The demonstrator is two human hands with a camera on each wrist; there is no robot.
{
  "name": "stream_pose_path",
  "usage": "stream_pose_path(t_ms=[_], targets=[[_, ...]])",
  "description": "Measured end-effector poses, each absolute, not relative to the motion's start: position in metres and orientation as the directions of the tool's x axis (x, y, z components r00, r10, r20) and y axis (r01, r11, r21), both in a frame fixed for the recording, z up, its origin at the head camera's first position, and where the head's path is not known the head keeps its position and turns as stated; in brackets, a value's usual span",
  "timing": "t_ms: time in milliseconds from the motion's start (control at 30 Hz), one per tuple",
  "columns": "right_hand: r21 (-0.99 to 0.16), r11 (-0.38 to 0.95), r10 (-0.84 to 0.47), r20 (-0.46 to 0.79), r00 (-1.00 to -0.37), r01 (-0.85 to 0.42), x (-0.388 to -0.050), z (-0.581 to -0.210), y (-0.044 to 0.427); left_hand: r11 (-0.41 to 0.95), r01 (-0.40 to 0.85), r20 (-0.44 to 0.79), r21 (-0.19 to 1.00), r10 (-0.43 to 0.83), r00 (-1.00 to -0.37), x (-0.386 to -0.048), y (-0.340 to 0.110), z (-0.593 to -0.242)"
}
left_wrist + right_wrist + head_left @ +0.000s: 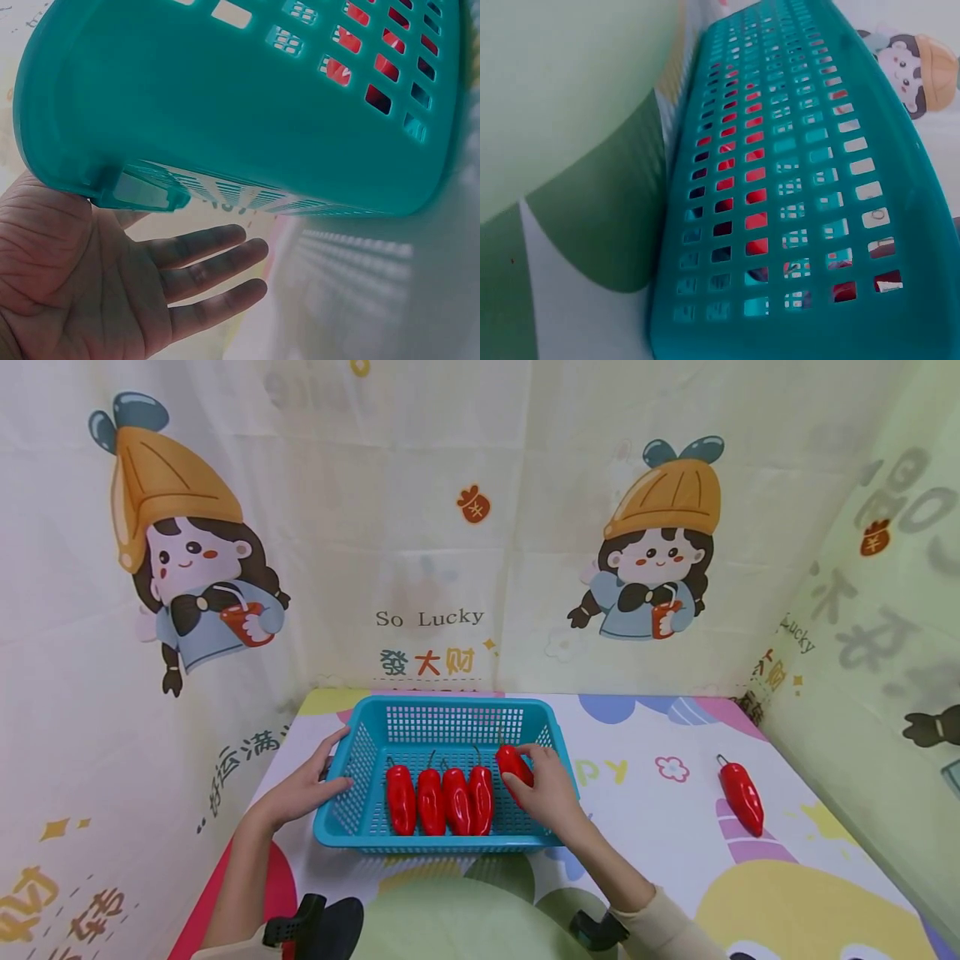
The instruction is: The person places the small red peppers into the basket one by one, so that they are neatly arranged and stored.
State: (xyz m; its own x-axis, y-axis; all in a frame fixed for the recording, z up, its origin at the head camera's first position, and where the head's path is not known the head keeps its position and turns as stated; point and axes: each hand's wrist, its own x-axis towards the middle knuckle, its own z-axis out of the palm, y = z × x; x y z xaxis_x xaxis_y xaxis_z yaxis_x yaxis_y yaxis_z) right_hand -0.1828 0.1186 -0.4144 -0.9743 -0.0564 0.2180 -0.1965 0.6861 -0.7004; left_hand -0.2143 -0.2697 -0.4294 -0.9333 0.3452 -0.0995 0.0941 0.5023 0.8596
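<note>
A blue-green plastic basket (495, 842) with holed walls sits on the table in the head view. Inside it, several glossy red chili peppers (431, 802) lie side by side with stems pointing away. Over the basket's right part, my right hand (546, 785) pinches another red chili pepper (513, 763) between thumb and fingers. My left hand (300, 789) rests at the left rim, its thumb against the edge. Seen from the left wrist, three fingers (217, 274) of it stretch out straight under the rim; the thumb is hidden there. The right wrist view shows the basket wall (780, 172) but not the hand.
One more red chili pepper (741, 797) lies on the table to the right, outside the basket. The printed tablecloth (637, 760) spreads under everything. Patterned cloth walls (420, 527) stand behind and at both sides.
</note>
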Motion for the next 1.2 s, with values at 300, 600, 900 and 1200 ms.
stream_pose_path(t_ms=[300, 600, 900, 1200], targets=[[-0.645, 0.745, -0.118, 0.127, -0.985, -0.172, -0.1849, -0.4171, 0.1146, 0.494, 0.085, -0.106, 0.865, 0.347, -0.932, -0.2153, -0.2712, -0.4311], [-0.705, 0.692, -0.252, -0.033, -0.967, -0.156, -0.1896, -0.4182, 0.1147, 0.489, 0.089, -0.102, 0.868, 0.35, -0.931, -0.2154, -0.2713, -0.4314], [-0.727, 0.672, -0.264, -0.058, -0.963, -0.14, -0.1892, -0.4204, 0.1156, 0.481, 0.095, -0.095, 0.872, 0.354, -0.93, -0.2152, -0.2718, -0.4314], [-0.723, 0.675, -0.262, -0.048, -0.964, -0.147, -0.1883, -0.4209, 0.1163, 0.48, 0.095, -0.094, 0.872, 0.356, -0.93, -0.214, -0.2712, -0.4311]])
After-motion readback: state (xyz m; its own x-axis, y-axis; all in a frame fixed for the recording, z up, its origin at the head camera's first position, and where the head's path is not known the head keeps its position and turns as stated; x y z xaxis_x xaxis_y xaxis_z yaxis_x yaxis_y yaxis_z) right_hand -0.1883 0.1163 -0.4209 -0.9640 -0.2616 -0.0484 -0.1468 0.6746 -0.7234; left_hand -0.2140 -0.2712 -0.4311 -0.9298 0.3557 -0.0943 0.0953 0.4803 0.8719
